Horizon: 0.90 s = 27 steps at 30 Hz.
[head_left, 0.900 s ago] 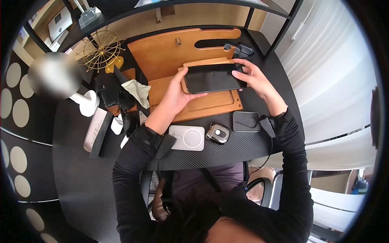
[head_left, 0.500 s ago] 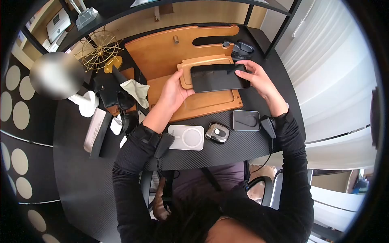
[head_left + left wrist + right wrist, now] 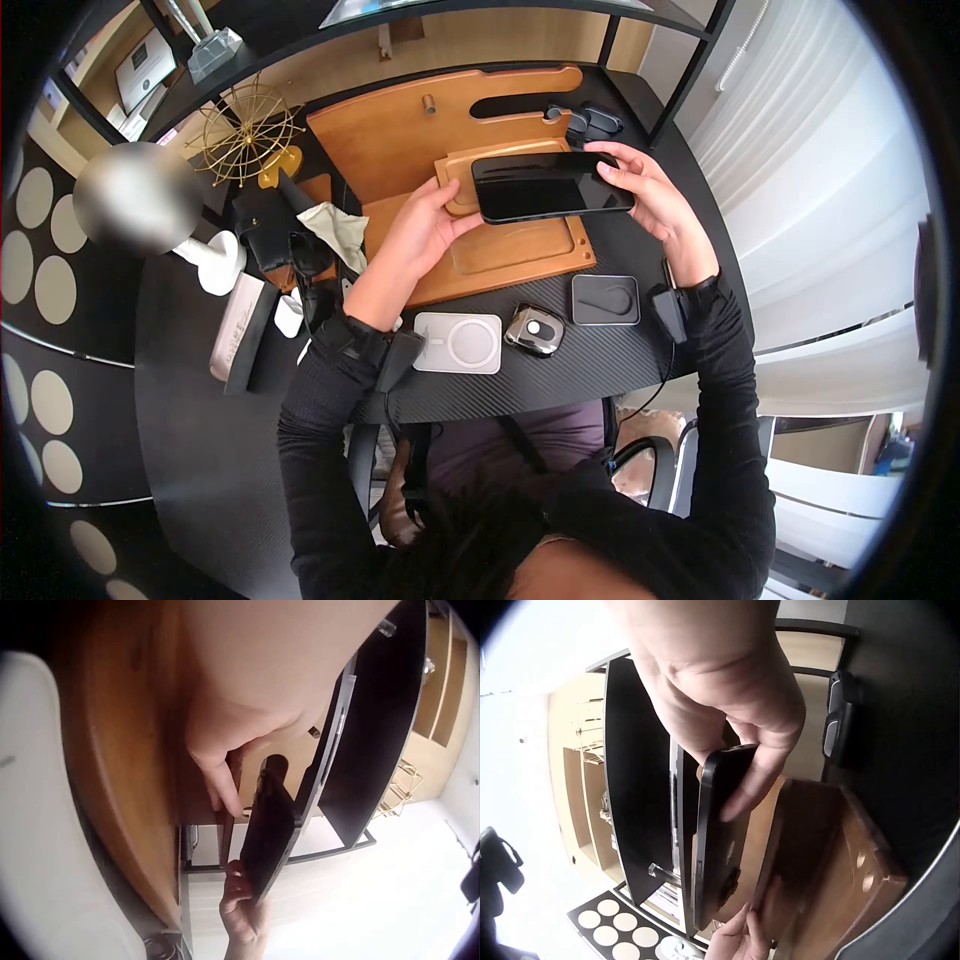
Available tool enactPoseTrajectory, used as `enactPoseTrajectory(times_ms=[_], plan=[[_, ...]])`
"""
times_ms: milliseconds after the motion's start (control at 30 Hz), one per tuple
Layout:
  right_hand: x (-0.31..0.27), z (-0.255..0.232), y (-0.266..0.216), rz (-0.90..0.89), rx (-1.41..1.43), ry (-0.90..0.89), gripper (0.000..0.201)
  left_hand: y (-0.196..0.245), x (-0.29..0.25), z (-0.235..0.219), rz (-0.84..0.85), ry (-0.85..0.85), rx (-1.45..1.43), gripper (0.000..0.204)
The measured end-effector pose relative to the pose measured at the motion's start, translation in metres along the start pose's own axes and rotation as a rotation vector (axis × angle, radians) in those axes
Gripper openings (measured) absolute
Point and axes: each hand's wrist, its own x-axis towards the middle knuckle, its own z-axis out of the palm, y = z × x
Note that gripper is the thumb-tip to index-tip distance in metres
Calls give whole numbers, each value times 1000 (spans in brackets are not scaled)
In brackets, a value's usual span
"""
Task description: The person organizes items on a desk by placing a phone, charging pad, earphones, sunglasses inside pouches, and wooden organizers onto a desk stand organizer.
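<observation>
My right hand (image 3: 650, 195) grips the right end of a black smartphone (image 3: 550, 190), thumb on its face, dark screen up. The phone hangs over a wooden desk organizer (image 3: 400, 140) with an upright back panel and a recessed base. My left hand (image 3: 425, 225) pinches the left edge of a small wooden panel (image 3: 457, 168), thumb on top, apart from the phone. The phone hides part of this panel in the head view. In the left wrist view, the phone (image 3: 271, 836) appears edge-on beyond my left fingers (image 3: 221, 787).
Along the desk's front lie a white charging pad (image 3: 458, 343), a shiny rounded case (image 3: 535, 330) and a dark tray (image 3: 605, 300). A lamp (image 3: 220, 262), a gold wheel ornament (image 3: 245, 135), a black pouch (image 3: 262, 225) and a long box (image 3: 243, 330) stand left. Sunglasses (image 3: 598, 122) lie behind.
The phone has moved right in my right hand. My left hand has come away from the phone and holds the small wooden panel, which shows more at its left.
</observation>
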Motion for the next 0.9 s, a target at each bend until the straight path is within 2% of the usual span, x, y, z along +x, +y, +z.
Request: enactPoseTrajectory(times_ms=[133,300,367,400,433,500,533,567,633,700,767,833,900], plan=[[2,4,-4,-33,-16,-10,37,8,5,-6,-25,44,65,35],[18,20,-5,-52,7,18,39,11,-4,10,14,42,-78,43],[29,28,-4,-118,-121,95,45,11,-4,6,-18,4,-113,42],[34,28,-7,-156,-405,118,53,10,-3,4,-48,-25,-151,42],[42,25,-1,-155,-402,123,53,10,-4,4,-52,-28,-149,42],[57,21,18,-397,-671,123,58,8,-4,6,-9,24,-64,41],[43,40,4,-400,-931,221,63,8,-5,7,-18,21,-66,41],[45,45,9,-706,-1010,255,56,8,-6,8,22,19,-23,41],[49,43,5,-873,-1366,404,45,6,-5,7,35,30,17,38],[45,41,6,-779,-1389,420,39,4,-3,4,41,37,40,41],[40,38,1,-694,-1235,199,41,5,-6,8,39,40,97,43],[27,34,-6,-828,-1345,-58,54,8,-8,12,42,51,144,46],[15,38,-1,-751,-1400,-174,60,11,-7,12,-21,46,267,52]])
